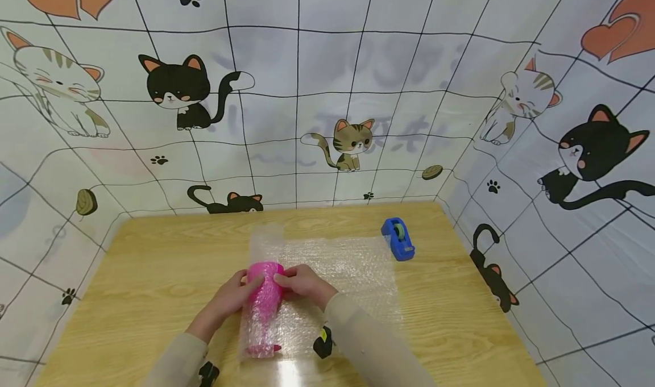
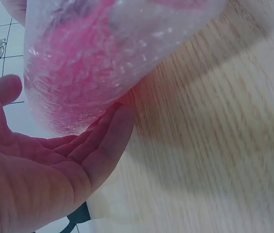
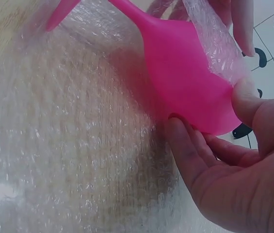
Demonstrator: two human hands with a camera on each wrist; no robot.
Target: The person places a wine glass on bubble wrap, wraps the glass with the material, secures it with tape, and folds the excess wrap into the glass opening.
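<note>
A bright pink wine glass (image 1: 265, 270) lies on its side at the left part of a bubble wrap sheet (image 1: 348, 267), its mouth toward the back. Bubble wrap covers much of the bowl and stem, and the foot (image 1: 277, 348) pokes out near the front. My left hand (image 1: 230, 296) holds the wrapped bowl from the left, fingers low along its side in the left wrist view. Opposite it, my right hand (image 3: 229, 174) grips the glass at the rim, thumb above and fingers beneath. In the right wrist view the bowl (image 3: 185, 73) shows bare pink on this side.
To the back right of the wrap stands a blue tape dispenser (image 1: 398, 239) with a roll in it. The wooden table (image 1: 169, 262) is bounded by cat-patterned cloth walls (image 1: 286, 114) at the back and sides.
</note>
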